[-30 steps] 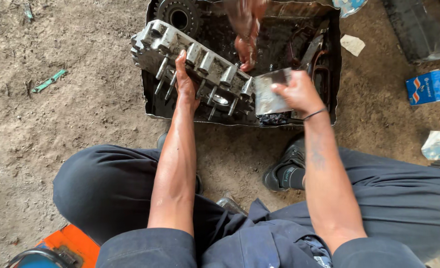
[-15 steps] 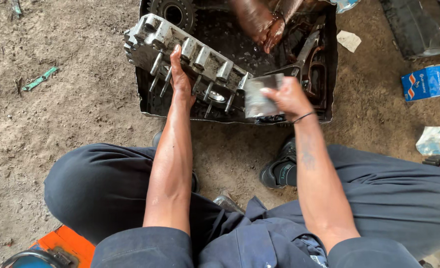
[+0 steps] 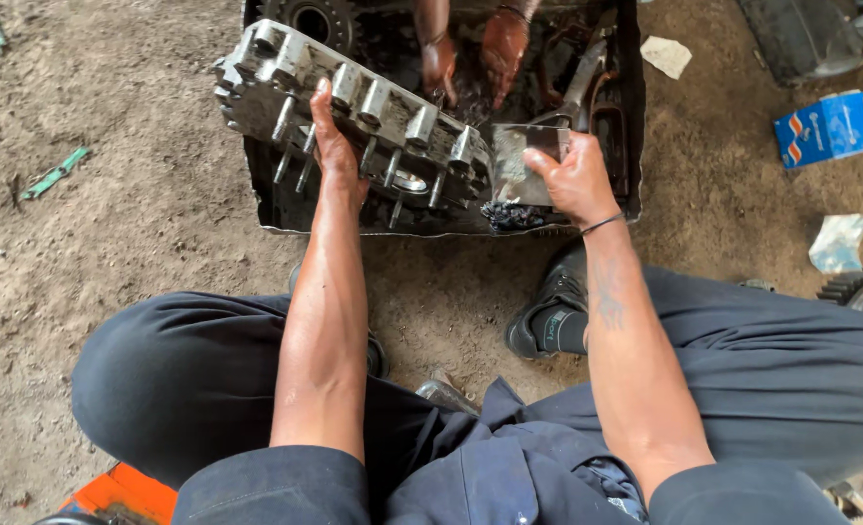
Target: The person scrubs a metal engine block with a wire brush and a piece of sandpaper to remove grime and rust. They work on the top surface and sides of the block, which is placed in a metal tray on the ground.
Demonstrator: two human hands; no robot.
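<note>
A metal engine part (image 3: 353,122) lies tilted across the left half of a shallow tray (image 3: 635,117) on the dirt floor. The left hand (image 3: 334,146) rests on the part; the right hand (image 3: 572,180) is at its right end. Another person's hands (image 3: 470,53) reach into the tray behind. A small box (image 3: 825,128) lies right of the tray.

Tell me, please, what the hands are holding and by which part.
Both hold a long metal engine part above the black tray: left hand on its studded face, right hand at its right end.

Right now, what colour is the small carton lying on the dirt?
Blue carton, with orange and white markings; head view.
</note>
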